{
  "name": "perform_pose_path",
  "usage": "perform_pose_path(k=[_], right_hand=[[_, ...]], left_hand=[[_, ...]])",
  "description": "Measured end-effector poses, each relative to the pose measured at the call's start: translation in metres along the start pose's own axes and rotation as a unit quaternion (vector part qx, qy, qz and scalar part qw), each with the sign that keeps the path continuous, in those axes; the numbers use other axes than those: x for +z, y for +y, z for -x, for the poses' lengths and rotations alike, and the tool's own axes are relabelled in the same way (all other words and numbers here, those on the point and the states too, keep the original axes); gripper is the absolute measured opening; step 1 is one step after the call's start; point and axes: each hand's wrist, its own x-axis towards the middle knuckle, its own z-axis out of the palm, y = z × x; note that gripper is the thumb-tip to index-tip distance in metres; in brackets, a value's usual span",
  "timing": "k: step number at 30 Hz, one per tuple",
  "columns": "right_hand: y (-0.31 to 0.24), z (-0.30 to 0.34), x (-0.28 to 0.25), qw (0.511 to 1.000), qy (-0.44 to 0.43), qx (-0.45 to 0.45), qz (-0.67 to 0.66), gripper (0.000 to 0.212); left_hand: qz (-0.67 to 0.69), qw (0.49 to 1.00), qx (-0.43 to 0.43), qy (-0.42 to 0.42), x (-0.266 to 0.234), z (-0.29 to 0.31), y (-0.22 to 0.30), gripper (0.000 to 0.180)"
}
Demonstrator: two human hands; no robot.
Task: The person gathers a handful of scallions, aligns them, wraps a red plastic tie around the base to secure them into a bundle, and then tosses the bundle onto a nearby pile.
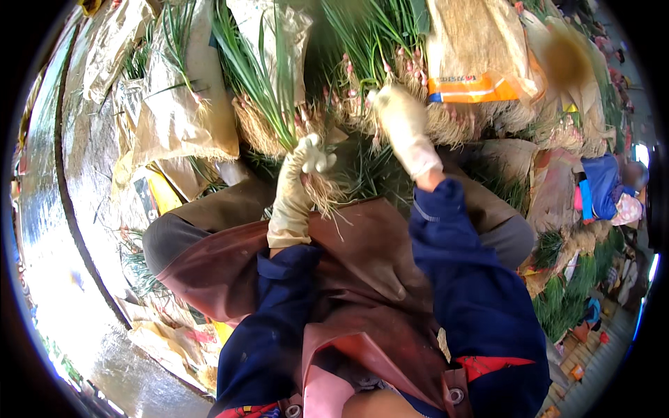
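My left hand [306, 164], in a cream rubber glove, is closed around a small bunch of spring onions [279, 115]. Their green leaves point up and away, and their pale stringy roots [324, 191] hang below the fist. Farther right, my right hand [403, 118], gloved alike, reaches to the front of a heap of spring onions [376, 42] with pinkish bulbs. Its fingertips are at the bulbs and roots; motion blur hides whether they grip a stalk. A thick mat of roots [258, 129] lies beyond my left hand.
Pale woven sacks [188, 118] lie left of the heap, and another sack [474, 42] with an orange band covers spring onions at right. A brown apron [362, 244] spreads over my lap. More green bundles [568, 303] lie at right, near a person in blue [603, 184].
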Motion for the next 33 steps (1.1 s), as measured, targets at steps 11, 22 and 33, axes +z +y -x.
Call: perform_pose_path(k=[11, 22, 33], right_hand=[[-0.021, 0.005, -0.041, 0.993, -0.114, -0.029, 0.024, 0.030], [0.018, 0.025, 0.020, 0.895, -0.193, 0.104, -0.387, 0.040], [0.042, 0.005, -0.024, 0.920, -0.361, -0.132, 0.074, 0.028]], left_hand=[[-0.189, 0.979, -0.033, 0.065, 0.014, -0.022, -0.021, 0.038], [-0.146, 0.981, -0.089, 0.095, 0.018, -0.019, -0.034, 0.027], [-0.154, 0.980, -0.103, 0.074, -0.014, 0.016, 0.019, 0.024]])
